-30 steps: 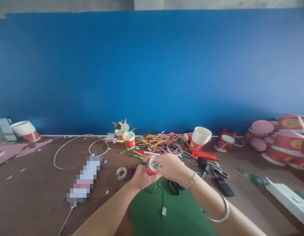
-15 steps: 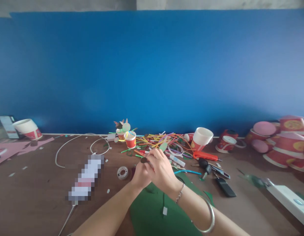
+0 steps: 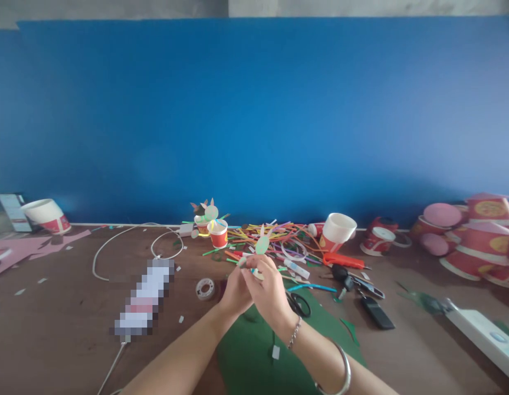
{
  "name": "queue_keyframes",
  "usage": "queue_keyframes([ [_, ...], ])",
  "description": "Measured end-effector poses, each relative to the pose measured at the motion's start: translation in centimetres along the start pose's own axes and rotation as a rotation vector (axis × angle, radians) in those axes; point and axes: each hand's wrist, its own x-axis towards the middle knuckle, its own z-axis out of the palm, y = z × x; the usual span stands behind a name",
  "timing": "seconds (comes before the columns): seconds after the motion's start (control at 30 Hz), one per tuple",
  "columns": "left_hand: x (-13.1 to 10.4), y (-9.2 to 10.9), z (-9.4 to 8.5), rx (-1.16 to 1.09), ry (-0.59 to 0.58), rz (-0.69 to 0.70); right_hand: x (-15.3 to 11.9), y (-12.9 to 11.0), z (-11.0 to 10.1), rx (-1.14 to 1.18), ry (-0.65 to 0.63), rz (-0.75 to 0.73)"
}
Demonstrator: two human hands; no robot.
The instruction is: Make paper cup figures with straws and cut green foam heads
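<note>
Worktop (image 3: 65, 340): brown, scattered with scraps; the joined hands mark the centre of the clock, and resting the forearms on it should damp any shake

Green sheet (image 3: 320, 362): spread from about 4 to 6 o'clock, a usable backdrop for judging whether the small parts sit straight

Straw pile (image 3: 275, 233): around 12 to 1 o'clock, best kept clear of the knuckles

Right hand (image 3: 269, 285): laid over the left, fingers bent, grip seemingly pinching a small piece; light pressure would suit thin paper

Left hand (image 3: 236, 293): underneath, curled; what its grip holds is covered, so I cannot tell, but a steady hold from below seems wise

Scissors (image 3: 301, 304): black handles between 3 and 4 o'clock, near the right wrist

Tape roll (image 3: 205, 289): 9 o'clock, within easy reach of the left

Rabbit-eared paper head (image 3: 261, 244): upright at 12 o'clock, just above the right knuckles; avoid bending its ears

Grey-green piece (image 3: 242, 264): 11 o'clock, at the fingertips; hold by its edge
</note>
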Motion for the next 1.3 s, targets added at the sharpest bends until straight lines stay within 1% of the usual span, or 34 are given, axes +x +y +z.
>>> queue_keyframes([
  [0.07, 0.1, 0.5, 0.1, -0.011, -0.004, 0.057, 0.1, 0.0, -0.6, -0.05, -0.023, -0.091],
  [0.1, 0.1, 0.8, 0.1, -0.034, -0.011, 0.064, 0.0, 0.0, -1.1, -0.077, -0.02, -0.133],
  [0.17, 0.3, 1.5, 0.0, -0.107, -0.007, 0.032, -0.2, 0.0, -2.2, -0.11, 0.02, -0.194],
  [0.23, 0.5, 1.8, -0.1, -0.166, 0.044, -0.016, -0.6, 0.2, -3.3, -0.11, 0.046, -0.234],
  [0.3, 0.6, 1.8, -0.2, -0.186, 0.11, -0.071, -1.2, 0.8, -4.0, -0.096, 0.019, -0.234],
  [0.33, 0.7, 1.6, -0.2, -0.186, 0.136, -0.104, -1.5, 1.2, -4.2, -0.089, -0.011, -0.196],
  [0.37, 0.7, 1.4, -0.3, -0.185, 0.163, -0.14, -1.7, 1.8, -4.2, -0.079, -0.048, -0.123],
  [0.47, 0.7, 0.8, -0.3, -0.189, 0.222, -0.24, -2.1, 3.4, -3.7, 0.037, -0.131, 0.231],
  [0.5, 0.6, 0.7, -0.3, -0.191, 0.234, -0.251, -2.0, 3.8, -3.4, 0.101, -0.141, 0.322],
  [0.53, 0.6, 0.8, -0.2, -0.195, 0.234, -0.237, -1.9, 4.2, -3.1, 0.157, -0.14, 0.377],
  [0.57, 0.5, 0.9, -0.2, -0.202, 0.222, -0.203, -1.7, 4.4, -2.9, 0.194, -0.128, 0.397],
  [0.67, 0.3, 1.4, -0.1, -0.229, 0.152, -0.099, -0.8, 4.7, -2.5, 0.234, -0.033, 0.376],
  [0.7, 0.3, 1.6, -0.1, -0.246, 0.127, -0.099, -0.5, 4.7, -2.5, 0.253, -0.003, 0.372],
  [0.77, 0.3, 1.7, -0.2, -0.289, 0.089, -0.149, 0.1, 4.8, -2.3, 0.298, 0.03, 0.36],
  [0.83, 0.3, 1.6, -0.4, -0.326, 0.056, -0.2, 0.4, 5.0, -2.2, 0.292, 0.032, 0.33],
  [0.9, 0.3, 1.3, -0.5, -0.334, 0.036, -0.221, 0.4, 5.3, -2.0, 0.242, 0.024, 0.303],
  [0.97, 0.3, 1.1, -0.5, -0.334, 0.0, -0.208, 0.2, 5.4, -1.9, 0.236, 0.006, 0.291],
  [1.07, 0.3, 1.0, -0.3, -0.406, -0.044, -0.17, -0.3, 5.0, -1.9, 0.334, -0.028, 0.275],
  [1.13, 0.3, 1.0, 0.0, -0.482, -0.048, -0.176, -0.4, 4.5, -2.0, 0.371, -0.04, 0.277],
  [1.2, 0.3, 1.0, 0.2, -0.513, -0.044, -0.202, -0.5, 4.2, -2.1, 0.352, -0.044, 0.296],
  [1.3, 0.1, 0.8, 0.3, -0.427, -0.029, -0.207, -0.7, 4.3, -2.2, 0.302, -0.032, 0.319],
])
